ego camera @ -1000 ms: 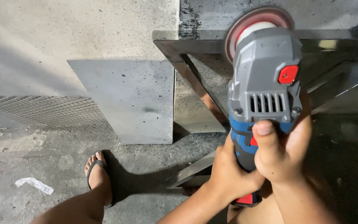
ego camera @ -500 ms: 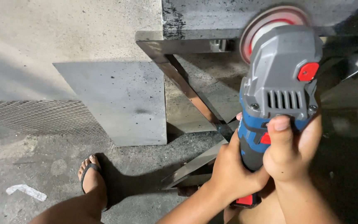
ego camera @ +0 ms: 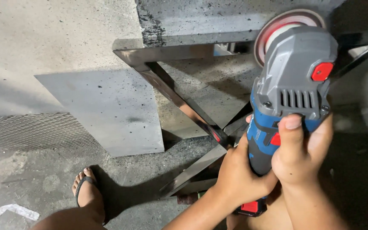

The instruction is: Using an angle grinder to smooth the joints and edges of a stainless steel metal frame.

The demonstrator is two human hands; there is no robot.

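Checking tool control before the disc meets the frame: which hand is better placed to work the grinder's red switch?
Probably the right hand: its thumb lies along the grinder body beside the red slider. The left hand wraps lower, near the battery end.

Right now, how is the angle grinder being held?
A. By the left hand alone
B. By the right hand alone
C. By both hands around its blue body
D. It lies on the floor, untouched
C: the left hand and the right hand both wrap the blue body of the angle grinder, its disc up at the metal frame.
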